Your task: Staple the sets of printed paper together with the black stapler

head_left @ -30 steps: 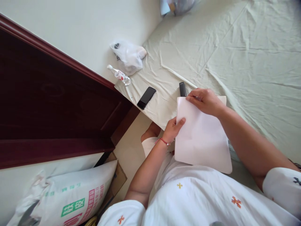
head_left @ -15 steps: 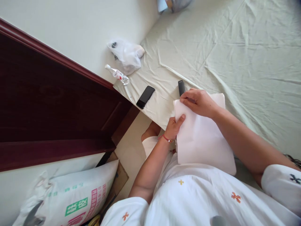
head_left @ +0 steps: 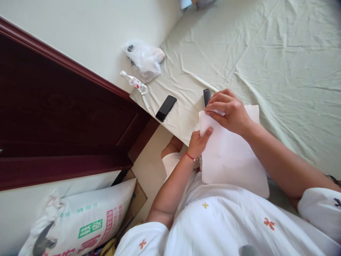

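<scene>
- The white paper (head_left: 234, 160) is in front of the person's torso, its near edge beside the shirt (head_left: 221, 220).
- The left hand (head_left: 200, 143) has its thumb pressed on the paper's left edge, clamping it; the fingers beneath are hidden.
- The right hand (head_left: 231, 110) arches over the far edge, thumb and forefinger tips pinched together on the far left corner.
- Just beyond those fingertips lies a dark, narrow object (head_left: 206, 96), partly hidden, leaving little room there.
- A black phone (head_left: 166, 108) lies close to the slanting edge of the pale sheet (head_left: 279, 71), apart from both hands.
- Near the sheet's far left corner, a bottle (head_left: 135, 83) lies on its side beside a plastic bag (head_left: 145, 62).
- Beyond the right hand, the wrinkled sheet spreads wide; left of the left hand, its surface drops away to the floor (head_left: 151, 156).
</scene>
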Demonstrator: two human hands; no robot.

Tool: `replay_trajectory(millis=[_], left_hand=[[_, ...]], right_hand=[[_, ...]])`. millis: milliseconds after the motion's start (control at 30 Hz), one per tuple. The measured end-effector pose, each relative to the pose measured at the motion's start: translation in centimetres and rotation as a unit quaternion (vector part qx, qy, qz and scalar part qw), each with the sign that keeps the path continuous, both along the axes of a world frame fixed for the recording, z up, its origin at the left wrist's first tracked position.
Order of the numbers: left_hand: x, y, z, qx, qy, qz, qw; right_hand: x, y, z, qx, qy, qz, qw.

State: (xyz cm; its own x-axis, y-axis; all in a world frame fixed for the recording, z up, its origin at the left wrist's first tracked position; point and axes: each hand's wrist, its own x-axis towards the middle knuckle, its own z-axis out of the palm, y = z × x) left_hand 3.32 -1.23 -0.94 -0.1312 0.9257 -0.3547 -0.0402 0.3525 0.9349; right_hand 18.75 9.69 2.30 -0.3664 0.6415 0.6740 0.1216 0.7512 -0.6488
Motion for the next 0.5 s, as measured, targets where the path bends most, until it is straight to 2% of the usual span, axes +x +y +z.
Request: replay_trajectory(millis=[267,500], left_hand=[[-0.09,-0.24,0.20,0.012,0.058,-0.026,0.998],[-0.08,-0.22,-0.45,0.016,0.078,-0.019,0.997]], right_hand=[[0.26,-0.01,-0.49,-0.019,-0.024,-0.016,0.999],[0.77,-0.69,-0.60,-0.028,-0.015,-0.030,0.999]])
